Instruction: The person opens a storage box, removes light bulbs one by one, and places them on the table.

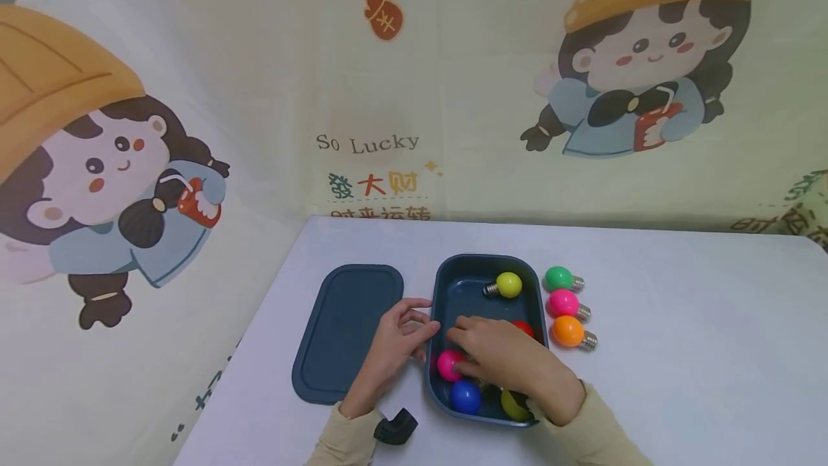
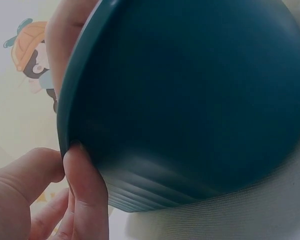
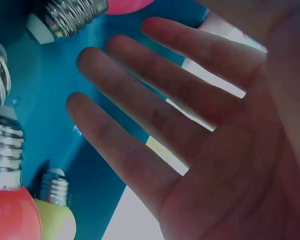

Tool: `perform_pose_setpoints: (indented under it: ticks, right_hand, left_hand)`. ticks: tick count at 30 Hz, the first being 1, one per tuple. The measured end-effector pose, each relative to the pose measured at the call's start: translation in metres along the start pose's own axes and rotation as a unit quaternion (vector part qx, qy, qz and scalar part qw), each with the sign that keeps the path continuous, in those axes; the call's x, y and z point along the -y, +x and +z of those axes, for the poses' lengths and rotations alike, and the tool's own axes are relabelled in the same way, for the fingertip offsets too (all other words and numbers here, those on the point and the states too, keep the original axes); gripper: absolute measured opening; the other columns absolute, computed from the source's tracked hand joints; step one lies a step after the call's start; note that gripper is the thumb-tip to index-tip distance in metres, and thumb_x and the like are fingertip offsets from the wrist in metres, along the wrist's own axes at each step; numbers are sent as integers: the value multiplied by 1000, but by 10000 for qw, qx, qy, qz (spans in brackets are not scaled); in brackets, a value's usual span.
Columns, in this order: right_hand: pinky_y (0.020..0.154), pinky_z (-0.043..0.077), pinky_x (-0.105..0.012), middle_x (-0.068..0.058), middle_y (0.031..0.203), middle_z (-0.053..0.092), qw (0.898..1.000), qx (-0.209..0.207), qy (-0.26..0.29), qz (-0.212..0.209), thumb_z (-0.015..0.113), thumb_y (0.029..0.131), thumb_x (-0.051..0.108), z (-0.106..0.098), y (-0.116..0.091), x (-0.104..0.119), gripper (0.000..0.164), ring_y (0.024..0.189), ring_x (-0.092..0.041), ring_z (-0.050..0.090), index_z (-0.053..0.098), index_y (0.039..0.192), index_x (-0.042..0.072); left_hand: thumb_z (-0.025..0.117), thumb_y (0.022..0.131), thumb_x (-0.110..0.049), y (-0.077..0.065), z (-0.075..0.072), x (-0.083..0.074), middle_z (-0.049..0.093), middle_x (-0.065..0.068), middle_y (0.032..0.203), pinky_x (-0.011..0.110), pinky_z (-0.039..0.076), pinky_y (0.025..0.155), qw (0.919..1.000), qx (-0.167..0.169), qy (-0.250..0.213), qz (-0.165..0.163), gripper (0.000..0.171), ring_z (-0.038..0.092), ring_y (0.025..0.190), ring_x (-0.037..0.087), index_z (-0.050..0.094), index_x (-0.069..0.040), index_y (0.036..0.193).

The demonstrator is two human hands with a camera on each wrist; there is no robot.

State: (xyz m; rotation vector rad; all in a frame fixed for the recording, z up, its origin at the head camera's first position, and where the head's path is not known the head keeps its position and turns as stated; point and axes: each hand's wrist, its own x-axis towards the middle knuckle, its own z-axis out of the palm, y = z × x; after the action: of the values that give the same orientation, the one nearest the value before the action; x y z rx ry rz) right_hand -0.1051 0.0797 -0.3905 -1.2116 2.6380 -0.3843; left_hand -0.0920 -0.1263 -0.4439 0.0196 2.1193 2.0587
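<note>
My left hand (image 1: 404, 333) pinches the left rim of a dark blue box (image 1: 461, 286); the left wrist view shows thumb and finger on the box wall (image 2: 190, 100). My right hand (image 1: 507, 354) is inside the box, palm empty and fingers (image 3: 140, 115) extended in the right wrist view. Beside its thumb lies a pink light bulb (image 1: 449, 365). A blue bulb (image 1: 465, 397) and a yellow one (image 1: 515, 407) lie nearer me. A red bulb (image 1: 524, 327) is partly hidden behind the hand. Farther back lies another yellow bulb (image 1: 509, 285).
Right of the box, a green bulb (image 1: 558, 277), a pink bulb (image 1: 563, 303) and an orange bulb (image 1: 568, 331) lie in a column on the white table (image 1: 686, 336). A flat dark blue lid (image 1: 346, 329) lies left of the box. A printed cloth (image 1: 479, 128) hangs behind.
</note>
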Motion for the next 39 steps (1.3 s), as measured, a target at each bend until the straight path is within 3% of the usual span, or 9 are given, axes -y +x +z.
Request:
perform_pose_setpoints:
  ticks: [7, 21, 39]
  right_hand:
    - [78, 59, -34, 0, 101, 68, 9999, 85, -56, -75, 74, 90, 34, 4, 4, 4, 34, 90, -13, 64, 69, 118, 15]
    - [79, 59, -36, 1, 95, 71, 9999, 143, -11, -78, 76, 88, 31, 2, 3, 3, 32, 87, -14, 64, 70, 115, 15]
    - [84, 58, -34, 2, 102, 67, 9997, -213, -11, -144, 74, 90, 32, -15, -20, -6, 35, 96, -14, 60, 69, 121, 16]
  left_hand:
    - [74, 90, -15, -3, -1, -1, 61, 7, 94, 23, 52, 52, 10000, -25, -23, -23, 47, 59, 66, 11, 55, -1, 130]
    - [75, 90, -17, 1, -2, 0, 62, 7, 95, 23, 53, 53, 10000, 5, 33, 10, 47, 58, 67, 11, 56, -3, 130]
    - [75, 90, -17, 3, 0, 2, 62, 4, 94, 24, 52, 52, 10000, -16, 18, -27, 46, 58, 67, 11, 57, -5, 130]
